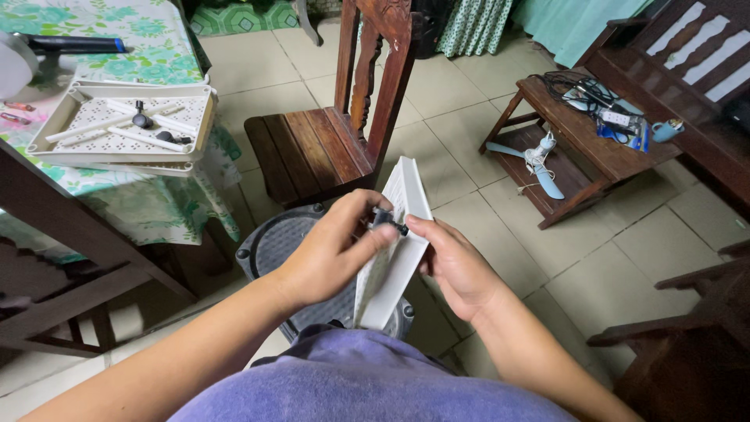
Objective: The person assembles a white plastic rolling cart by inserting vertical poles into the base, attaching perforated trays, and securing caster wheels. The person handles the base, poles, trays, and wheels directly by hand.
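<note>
Holding a white tray (394, 242) on edge over the lap, above a grey fan base (273, 246). Right hand (457, 266) gripping its right side, steadying it. Left hand (332, 250) pinching a black caster (387, 221) against the edge. More trays (117, 125) lying on the far-left counter (148, 47).

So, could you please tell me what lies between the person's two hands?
In the head view, an upright white plastic tray stands between the left hand and right hand, with a small black caster at the fingertips.
</note>
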